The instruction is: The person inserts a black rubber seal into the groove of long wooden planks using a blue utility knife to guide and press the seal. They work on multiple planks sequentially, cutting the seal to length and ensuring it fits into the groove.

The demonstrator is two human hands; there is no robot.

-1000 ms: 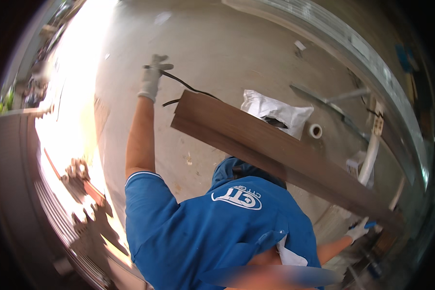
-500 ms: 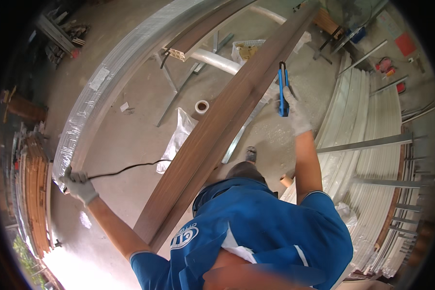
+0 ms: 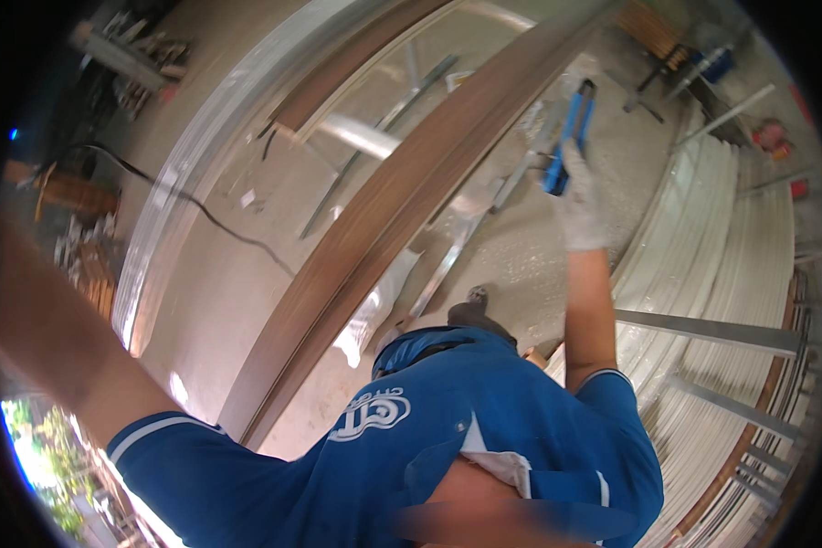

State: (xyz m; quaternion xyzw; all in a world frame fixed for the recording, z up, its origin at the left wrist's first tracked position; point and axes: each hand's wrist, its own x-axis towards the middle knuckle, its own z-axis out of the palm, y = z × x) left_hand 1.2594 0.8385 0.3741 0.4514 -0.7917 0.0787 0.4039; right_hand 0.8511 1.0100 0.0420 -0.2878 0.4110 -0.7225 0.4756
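A long brown wooden plank (image 3: 374,247) runs slantwise from the lower left to the upper right, above the concrete floor and in front of my blue shirt (image 3: 484,447). My right hand (image 3: 578,203), in a white glove, is raised to the right of the plank and grips a long blue tool (image 3: 574,128) that points up and away. It does not touch the plank. My bare left forearm (image 3: 50,338) reaches out to the left edge, and its hand lies outside the picture.
Stacked white panels (image 3: 731,301) with grey metal bars (image 3: 703,331) across them fill the right side. A black cable (image 3: 201,205) trails over the floor past a long plastic-wrapped profile (image 3: 169,210). Metal rails (image 3: 457,256) and a white bag lie beyond the plank; wood scraps (image 3: 82,265) sit at left.
The view has swung. My left hand, gloved and holding the black cable before, has gone past the left edge. My right hand still holds the blue tool, now further right of the plank.
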